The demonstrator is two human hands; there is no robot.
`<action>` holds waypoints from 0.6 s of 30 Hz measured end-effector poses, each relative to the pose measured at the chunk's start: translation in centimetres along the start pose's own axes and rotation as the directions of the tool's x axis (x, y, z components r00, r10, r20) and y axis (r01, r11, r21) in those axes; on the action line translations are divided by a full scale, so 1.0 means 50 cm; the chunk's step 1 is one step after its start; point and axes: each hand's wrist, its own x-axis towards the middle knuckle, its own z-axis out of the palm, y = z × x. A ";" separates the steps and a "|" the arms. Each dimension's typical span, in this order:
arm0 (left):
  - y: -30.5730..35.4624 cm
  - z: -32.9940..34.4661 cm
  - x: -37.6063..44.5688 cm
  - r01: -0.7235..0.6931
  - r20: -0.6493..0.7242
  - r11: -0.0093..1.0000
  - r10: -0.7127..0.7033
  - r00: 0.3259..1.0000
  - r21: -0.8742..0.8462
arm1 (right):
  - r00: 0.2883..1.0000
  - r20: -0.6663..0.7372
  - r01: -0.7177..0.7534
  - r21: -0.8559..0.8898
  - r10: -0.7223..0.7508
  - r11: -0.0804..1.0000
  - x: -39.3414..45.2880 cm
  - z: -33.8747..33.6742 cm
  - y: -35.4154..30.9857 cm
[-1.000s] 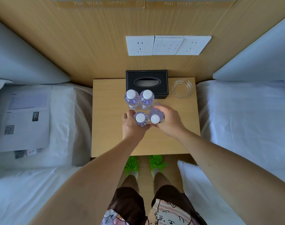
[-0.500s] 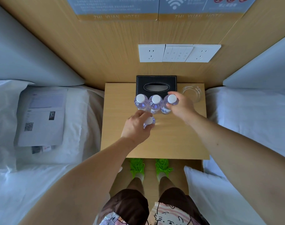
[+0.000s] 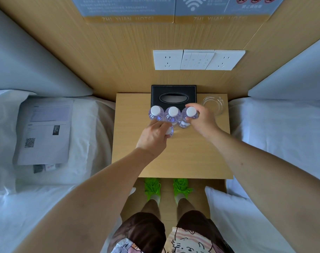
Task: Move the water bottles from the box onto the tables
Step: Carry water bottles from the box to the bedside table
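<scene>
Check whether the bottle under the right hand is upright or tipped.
Upright: the bottle shows its white cap facing up, in line with its two neighbours, while the right hand grips it.

1. The near half of the bench [image 3: 183, 161] lies bare, open to a hand coming in from the front edge.
2. Across the back, three upright bottles [image 3: 173, 115] stand side by side and touching, with no gap between them.
3. Right behind them the black tissue box [image 3: 173, 94] sits against the wall.
4. The clear glass dish [image 3: 214, 105] takes the back right corner.
5. The back left corner is bare.
6. Beds flank both sides.
</scene>
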 end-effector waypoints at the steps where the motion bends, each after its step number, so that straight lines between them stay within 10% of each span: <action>1: 0.000 0.001 0.001 0.002 0.006 1.000 -0.002 1.000 -0.001 | 1.000 0.002 -0.003 -0.004 0.003 1.000 -0.002 0.002 0.000; 18: 0.064 -0.180 0.057 0.139 0.030 0.983 -0.144 0.989 0.123 | 0.995 0.006 0.100 -0.155 -0.100 0.983 -0.084 -0.086 -0.142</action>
